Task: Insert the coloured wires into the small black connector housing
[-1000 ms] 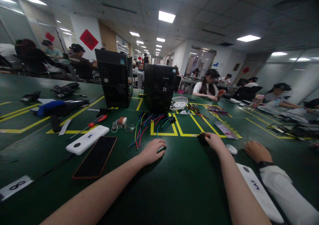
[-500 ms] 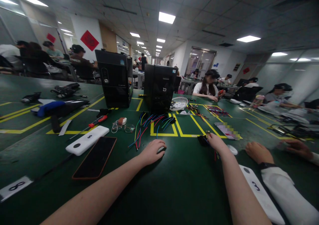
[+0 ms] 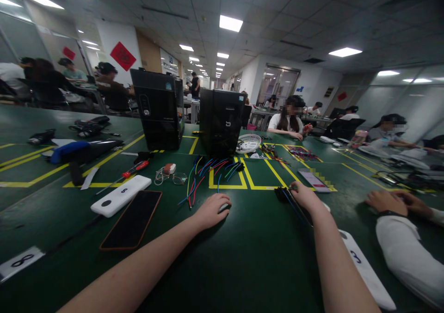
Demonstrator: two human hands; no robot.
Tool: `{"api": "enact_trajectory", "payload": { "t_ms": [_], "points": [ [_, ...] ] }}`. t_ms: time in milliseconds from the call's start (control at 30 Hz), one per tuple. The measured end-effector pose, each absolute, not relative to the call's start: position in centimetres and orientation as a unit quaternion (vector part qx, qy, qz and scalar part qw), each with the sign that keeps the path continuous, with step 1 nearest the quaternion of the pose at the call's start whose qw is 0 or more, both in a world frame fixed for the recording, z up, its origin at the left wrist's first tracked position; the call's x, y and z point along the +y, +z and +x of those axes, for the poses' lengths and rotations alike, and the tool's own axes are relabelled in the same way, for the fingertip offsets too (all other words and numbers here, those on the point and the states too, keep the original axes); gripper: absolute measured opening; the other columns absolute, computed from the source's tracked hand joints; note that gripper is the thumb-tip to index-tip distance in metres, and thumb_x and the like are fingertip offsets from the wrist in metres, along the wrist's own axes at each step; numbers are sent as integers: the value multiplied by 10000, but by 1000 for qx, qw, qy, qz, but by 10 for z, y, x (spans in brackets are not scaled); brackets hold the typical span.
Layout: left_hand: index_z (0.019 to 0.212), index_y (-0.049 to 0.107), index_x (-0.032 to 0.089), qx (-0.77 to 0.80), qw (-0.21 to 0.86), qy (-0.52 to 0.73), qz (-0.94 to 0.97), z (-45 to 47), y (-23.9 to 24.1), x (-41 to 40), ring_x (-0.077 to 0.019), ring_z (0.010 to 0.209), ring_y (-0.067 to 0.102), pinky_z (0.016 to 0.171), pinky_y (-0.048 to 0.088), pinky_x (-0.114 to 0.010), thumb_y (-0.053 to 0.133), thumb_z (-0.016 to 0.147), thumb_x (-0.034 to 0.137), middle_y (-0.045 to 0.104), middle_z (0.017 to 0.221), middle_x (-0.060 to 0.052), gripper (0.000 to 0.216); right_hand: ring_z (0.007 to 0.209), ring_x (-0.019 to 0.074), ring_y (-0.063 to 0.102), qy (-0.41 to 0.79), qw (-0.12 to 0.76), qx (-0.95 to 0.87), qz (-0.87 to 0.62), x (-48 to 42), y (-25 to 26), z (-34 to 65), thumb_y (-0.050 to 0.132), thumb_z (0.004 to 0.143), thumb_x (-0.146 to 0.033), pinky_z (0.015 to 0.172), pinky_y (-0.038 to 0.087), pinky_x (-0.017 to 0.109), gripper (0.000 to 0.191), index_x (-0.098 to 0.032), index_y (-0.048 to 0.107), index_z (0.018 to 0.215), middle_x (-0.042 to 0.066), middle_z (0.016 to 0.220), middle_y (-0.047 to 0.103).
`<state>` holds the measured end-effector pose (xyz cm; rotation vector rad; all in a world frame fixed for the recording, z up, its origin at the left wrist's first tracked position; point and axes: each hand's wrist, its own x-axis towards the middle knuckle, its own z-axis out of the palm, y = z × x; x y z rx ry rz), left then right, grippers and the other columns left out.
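My left hand (image 3: 213, 210) rests on the green table with its fingers curled over a small pale object (image 3: 225, 206), mostly hidden. Just beyond it lie loose coloured wires (image 3: 194, 188), blue, red, green and yellow. More wires with black ends (image 3: 237, 166) fan out in front of the right computer case (image 3: 222, 121). At the right, my right hand (image 3: 305, 197) bends its fingers down at a bundle of wires with black connectors (image 3: 282, 194). The hand and forearm cover part of that bundle. A blue wire shows along the hand's left side; the fingertips are partly hidden.
Left of my arm lie a phone (image 3: 133, 220), a white power bank (image 3: 121, 195), eyeglasses (image 3: 178, 179) and a red screwdriver (image 3: 140, 165). Another computer case (image 3: 156, 112) stands behind. At right are a co-worker's hand (image 3: 388, 203), a second power bank (image 3: 367, 269) and a phone (image 3: 315, 181).
My right hand has shifted slightly right, and more of the wire bundle shows beside it. My left hand stays put. The co-worker's hand at right has moved away to the right.
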<state>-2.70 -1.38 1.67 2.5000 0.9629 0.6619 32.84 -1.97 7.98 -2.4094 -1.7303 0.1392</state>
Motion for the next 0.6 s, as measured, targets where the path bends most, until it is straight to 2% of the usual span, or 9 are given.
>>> {"api": "enact_trajectory", "payload": {
  "t_ms": [167, 400, 600],
  "points": [
    [1065, 608, 227, 348, 195, 237, 886, -27, 20, -16, -221, 1132, 474, 988, 377, -370, 508, 843, 269, 548, 1184, -56, 247, 878, 187, 602, 57, 70, -611, -786, -16, 78, 326, 430, 804, -158, 690, 398, 233, 302, -148, 641, 1020, 105, 1002, 661],
    [1055, 614, 233, 350, 196, 239, 884, -27, 18, -15, -228, 1163, 451, 1006, 363, -391, 517, 838, 273, 528, 1214, -56, 241, 912, 187, 600, 61, 62, -613, -785, -11, 70, 328, 434, 804, -150, 715, 401, 226, 310, -121, 640, 1034, 115, 1023, 661],
    [1077, 602, 240, 351, 201, 232, 885, -27, 17, -15, -225, 1152, 459, 994, 372, -390, 510, 842, 281, 533, 1206, -50, 255, 703, 161, 632, 95, 6, -578, -811, -13, 76, 311, 411, 821, -143, 628, 414, 230, 321, -122, 634, 1052, 122, 897, 683]
  ]
}}
